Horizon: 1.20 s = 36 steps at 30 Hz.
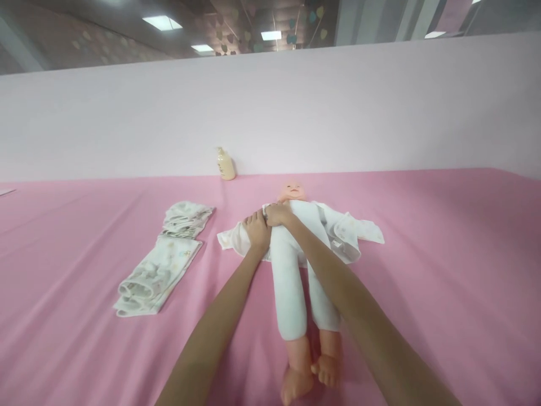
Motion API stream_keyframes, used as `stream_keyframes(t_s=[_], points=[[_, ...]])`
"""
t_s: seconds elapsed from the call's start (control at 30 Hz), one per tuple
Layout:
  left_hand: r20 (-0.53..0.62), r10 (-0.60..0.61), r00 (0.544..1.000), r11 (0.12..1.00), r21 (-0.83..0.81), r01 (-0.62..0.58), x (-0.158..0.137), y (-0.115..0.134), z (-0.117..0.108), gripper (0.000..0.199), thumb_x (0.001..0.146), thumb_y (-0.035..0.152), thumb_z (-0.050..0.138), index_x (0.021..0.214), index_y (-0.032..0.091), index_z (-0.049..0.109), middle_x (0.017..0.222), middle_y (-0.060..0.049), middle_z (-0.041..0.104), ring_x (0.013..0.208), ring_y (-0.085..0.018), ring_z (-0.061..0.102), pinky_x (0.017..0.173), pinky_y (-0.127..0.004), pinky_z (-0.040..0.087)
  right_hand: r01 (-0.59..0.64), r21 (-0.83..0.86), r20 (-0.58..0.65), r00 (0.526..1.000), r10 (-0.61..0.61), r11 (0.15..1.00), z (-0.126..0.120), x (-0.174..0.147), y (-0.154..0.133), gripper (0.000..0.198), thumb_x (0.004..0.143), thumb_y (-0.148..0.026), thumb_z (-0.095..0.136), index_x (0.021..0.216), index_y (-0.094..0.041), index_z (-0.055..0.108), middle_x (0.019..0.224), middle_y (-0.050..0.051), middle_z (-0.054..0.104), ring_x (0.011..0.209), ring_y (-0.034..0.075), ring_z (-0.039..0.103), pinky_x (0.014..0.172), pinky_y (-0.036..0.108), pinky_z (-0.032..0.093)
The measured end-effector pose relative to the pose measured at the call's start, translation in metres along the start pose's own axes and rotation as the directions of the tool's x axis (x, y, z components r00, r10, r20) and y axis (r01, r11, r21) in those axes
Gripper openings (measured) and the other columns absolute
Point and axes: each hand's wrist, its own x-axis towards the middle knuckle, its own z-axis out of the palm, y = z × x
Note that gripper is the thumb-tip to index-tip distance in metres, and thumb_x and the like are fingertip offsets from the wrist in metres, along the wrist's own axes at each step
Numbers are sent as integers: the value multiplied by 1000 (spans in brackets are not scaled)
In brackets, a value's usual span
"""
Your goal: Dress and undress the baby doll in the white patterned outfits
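Observation:
A baby doll (288, 282) in a white body suit lies on its back, head away from me and bare feet towards me. Beneath its torso a white baby shirt (346, 237) is spread, with its sleeves out to both sides. My left hand (257, 230) is bent over the shirt's left sleeve beside the doll's torso. Close against it, at the doll's left shoulder, my right hand (276, 215) has its fingers curled on the shirt, a ring showing. The doll's arm on that side is hidden under the cloth and my hands.
Two folded patterned baby garments, a farther one (186, 219) and a nearer one (156, 276), lie to the left. A pump bottle (226, 164) stands at the back against a white wall (296, 113). Pink cloth (443, 270) covers the surface.

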Motion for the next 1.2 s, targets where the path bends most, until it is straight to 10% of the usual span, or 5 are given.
stream_keyframes(t_s=[0.5, 0.77, 1.2], points=[[-77, 18, 997, 996, -91, -25, 4, -11, -4, 32, 84, 13, 35, 107, 16, 56, 100, -10, 65, 96, -25, 58, 88, -36, 37, -113, 25, -278, 953, 116, 993, 14, -25, -8, 38, 80, -23, 52, 116, -11, 57, 119, 19, 58, 113, 29, 48, 99, 47, 25], [-94, -286, 954, 888, -399, 227, 15, -42, 5, 32, 79, 11, 35, 98, 17, 59, 95, -8, 67, 92, -21, 61, 80, -31, 44, -98, 496, -541, 743, 395, 863, 11, -43, 39, 54, 63, -13, 55, 117, -15, 60, 114, 9, 65, 109, 26, 55, 101, 40, 32], [-60, -253, 966, 910, -352, 217, 17, -49, 5, 38, 69, 5, 42, 99, 17, 62, 104, -10, 64, 105, -24, 57, 93, -37, 40, 136, 752, -605, 530, 594, 645, -2, -65, 82, 51, 55, -17, 60, 106, -12, 64, 111, 10, 66, 106, 27, 58, 99, 41, 42]])
